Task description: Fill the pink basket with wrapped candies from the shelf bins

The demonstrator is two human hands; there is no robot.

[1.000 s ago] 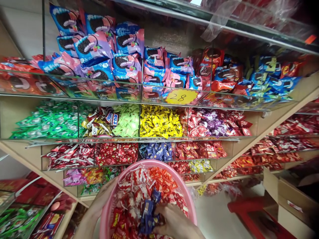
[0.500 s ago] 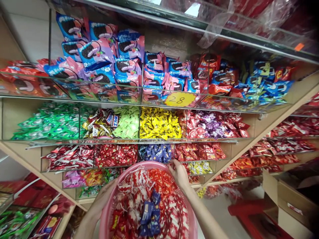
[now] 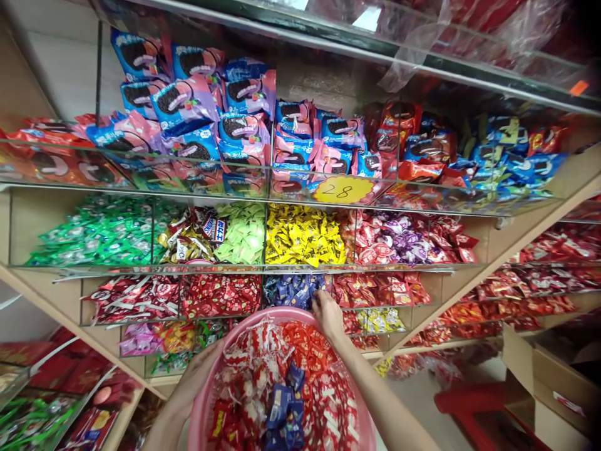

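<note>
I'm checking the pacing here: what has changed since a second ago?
The right hand has left the blue sweets in the pink basket and moved forward past its rim to the shelf's blue packets; whether it grips any is unclear. The left hand stays at the basket's left side.

A round pink basket (image 3: 200, 416), mouth upward, holds red sweets (image 3: 305, 341) and red-and-white sweets (image 3: 335, 407), with a cluster of dark-blue wrapped candies (image 3: 284, 410) lying near its middle, while a loose heap of small blue packets (image 3: 291, 292) sits beyond its far rim.
</note>
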